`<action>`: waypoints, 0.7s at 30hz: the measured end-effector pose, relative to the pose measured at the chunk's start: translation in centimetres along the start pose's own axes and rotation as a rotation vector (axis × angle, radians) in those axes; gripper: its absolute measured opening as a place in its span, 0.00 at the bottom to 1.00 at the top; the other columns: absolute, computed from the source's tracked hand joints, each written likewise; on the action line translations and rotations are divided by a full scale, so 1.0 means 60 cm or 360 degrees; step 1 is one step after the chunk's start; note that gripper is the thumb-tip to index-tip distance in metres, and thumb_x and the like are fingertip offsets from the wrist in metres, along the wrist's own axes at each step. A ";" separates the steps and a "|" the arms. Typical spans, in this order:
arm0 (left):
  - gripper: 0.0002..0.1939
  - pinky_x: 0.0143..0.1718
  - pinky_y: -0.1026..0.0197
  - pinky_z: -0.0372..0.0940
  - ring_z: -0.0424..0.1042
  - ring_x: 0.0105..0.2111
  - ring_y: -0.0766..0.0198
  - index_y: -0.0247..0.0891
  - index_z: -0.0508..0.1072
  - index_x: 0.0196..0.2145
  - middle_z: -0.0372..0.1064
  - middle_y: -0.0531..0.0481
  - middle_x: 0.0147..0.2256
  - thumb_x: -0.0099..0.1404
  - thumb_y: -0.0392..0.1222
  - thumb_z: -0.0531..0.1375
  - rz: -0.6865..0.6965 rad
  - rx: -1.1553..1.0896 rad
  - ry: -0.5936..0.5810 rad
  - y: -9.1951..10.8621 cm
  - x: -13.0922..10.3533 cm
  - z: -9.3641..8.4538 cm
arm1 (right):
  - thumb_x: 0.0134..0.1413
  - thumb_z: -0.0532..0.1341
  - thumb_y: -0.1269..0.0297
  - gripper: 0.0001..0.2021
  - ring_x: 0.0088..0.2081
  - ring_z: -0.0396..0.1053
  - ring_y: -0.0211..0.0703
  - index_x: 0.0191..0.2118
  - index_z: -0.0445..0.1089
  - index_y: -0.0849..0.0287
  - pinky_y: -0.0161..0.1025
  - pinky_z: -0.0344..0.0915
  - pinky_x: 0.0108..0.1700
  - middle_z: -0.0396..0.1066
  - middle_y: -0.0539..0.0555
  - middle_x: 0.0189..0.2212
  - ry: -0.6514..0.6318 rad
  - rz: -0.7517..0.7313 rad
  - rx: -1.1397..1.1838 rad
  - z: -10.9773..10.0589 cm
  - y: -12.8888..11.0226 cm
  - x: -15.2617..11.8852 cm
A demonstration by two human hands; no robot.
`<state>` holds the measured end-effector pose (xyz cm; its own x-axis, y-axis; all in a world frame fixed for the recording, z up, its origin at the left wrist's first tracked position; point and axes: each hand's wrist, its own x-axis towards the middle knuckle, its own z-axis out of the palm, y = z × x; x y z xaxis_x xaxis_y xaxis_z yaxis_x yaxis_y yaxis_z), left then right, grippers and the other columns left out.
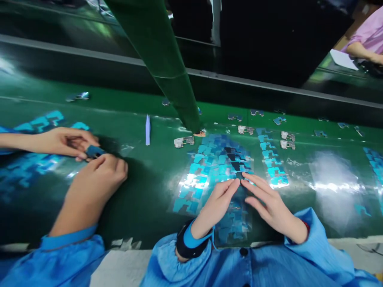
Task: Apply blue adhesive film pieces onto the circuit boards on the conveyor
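My left hand (216, 205), with a black and blue band at its wrist, has thumb and fingers pressed together over a sheet of blue pieces (191, 185). What it pinches is too small to make out. To its right, my right hand (271, 203) has its fingers spread, the fingertips close to the left fingertips. Beneath both hands lie overlapping clear sheets carrying rows of blue, irregular cut pieces, some of them dark. A narrower strip of blue pieces (271, 159) lies beyond my right hand.
Metal parts (184, 141) and small boards (256, 113) lie along the bench's far side. Purple tweezers (147, 130) lie left of centre. A green post (176, 79) rises mid-bench. At left, a co-worker's hands (98, 171) hold a blue piece. Another person sits upper right.
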<state>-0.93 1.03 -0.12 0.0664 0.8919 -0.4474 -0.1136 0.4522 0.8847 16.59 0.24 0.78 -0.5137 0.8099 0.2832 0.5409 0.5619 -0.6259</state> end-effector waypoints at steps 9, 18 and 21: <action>0.18 0.38 0.57 0.69 0.74 0.30 0.60 0.39 0.75 0.24 0.74 0.49 0.26 0.50 0.58 0.67 -0.0277 -0.0284 -0.0022 0.036 -0.006 -0.012 | 0.57 0.61 0.78 0.25 0.48 0.74 0.48 0.59 0.65 0.53 0.49 0.74 0.49 0.76 0.59 0.47 0.0415 -0.0247 -0.0115 0.007 -0.001 0.018; 0.23 0.41 0.54 0.70 0.77 0.33 0.53 0.41 0.76 0.23 0.77 0.47 0.27 0.61 0.62 0.56 -0.0011 0.0083 -0.0022 0.013 0.008 -0.015 | 0.58 0.60 0.77 0.11 0.38 0.75 0.42 0.42 0.73 0.54 0.44 0.72 0.45 0.77 0.53 0.36 0.0202 -0.0036 0.0524 -0.022 -0.049 0.019; 0.23 0.36 0.52 0.69 0.75 0.27 0.50 0.40 0.76 0.23 0.76 0.45 0.25 0.60 0.62 0.58 0.0076 0.0362 0.0130 -0.004 0.002 -0.022 | 0.57 0.63 0.70 0.04 0.32 0.74 0.38 0.35 0.74 0.54 0.35 0.72 0.34 0.76 0.50 0.30 0.0209 0.0431 0.0898 -0.038 -0.052 0.024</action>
<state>-2.21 1.03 -0.53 -0.0149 0.9141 -0.4052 0.1121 0.4042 0.9078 15.71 0.02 4.80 -0.3029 0.9447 0.1257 0.1880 0.1885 -0.9639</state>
